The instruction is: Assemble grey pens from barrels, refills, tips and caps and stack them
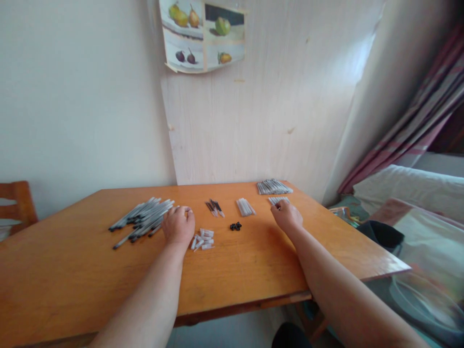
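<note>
My left hand (179, 224) is at the right edge of a heap of clear pen barrels with dark ends (145, 217). Its fingers are curled over, and what they hold, if anything, is hidden. Close by its wrist lies a small pile of clear plastic pen caps (203, 239). On the right, my right hand (287, 216) is closed at the near side of a short row of slim clear pens (278, 200). Its fingertips are pressed together, but anything between them is too small to name.
Between the hands lie dark-tipped refills (215, 208), a bundle of whitish tubes (245, 207) and small black plugs (235, 226). A larger stack of pens (273, 186) lies by the back edge of the wooden table (239, 275). A wooden chair (18, 205) stands left.
</note>
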`<state>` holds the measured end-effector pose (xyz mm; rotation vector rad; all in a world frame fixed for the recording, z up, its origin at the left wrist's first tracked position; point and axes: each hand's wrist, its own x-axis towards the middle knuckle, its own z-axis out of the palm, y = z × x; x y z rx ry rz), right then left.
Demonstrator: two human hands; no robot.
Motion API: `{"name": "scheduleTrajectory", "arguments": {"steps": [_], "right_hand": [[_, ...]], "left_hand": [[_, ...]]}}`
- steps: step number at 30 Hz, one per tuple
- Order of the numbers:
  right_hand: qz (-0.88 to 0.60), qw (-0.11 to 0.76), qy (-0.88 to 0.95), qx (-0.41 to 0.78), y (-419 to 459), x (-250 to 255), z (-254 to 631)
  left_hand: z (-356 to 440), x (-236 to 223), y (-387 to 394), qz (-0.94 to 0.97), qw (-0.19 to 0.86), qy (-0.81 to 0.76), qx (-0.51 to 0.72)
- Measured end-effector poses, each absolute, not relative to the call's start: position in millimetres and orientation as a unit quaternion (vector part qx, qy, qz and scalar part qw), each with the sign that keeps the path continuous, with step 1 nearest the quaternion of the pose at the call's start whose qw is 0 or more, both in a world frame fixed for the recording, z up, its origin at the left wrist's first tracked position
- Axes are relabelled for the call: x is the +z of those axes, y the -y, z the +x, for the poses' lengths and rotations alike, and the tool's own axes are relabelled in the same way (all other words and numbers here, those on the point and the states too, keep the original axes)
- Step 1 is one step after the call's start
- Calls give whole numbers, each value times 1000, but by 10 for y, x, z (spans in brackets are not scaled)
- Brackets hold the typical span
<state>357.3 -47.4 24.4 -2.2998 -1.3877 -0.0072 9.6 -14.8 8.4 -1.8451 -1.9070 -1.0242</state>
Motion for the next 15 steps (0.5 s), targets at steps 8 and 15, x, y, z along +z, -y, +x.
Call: {"name": "scheduleTrajectory", "arguments": {"steps": [8, 15], "right_hand": [[-790, 201, 578, 28, 398, 194, 3331], [-785, 182, 592, 33, 257, 126, 3183]], "left_hand": [[101, 100, 151, -635, 132, 667, -367], [82, 51, 114, -640, 138, 659, -370]]}}
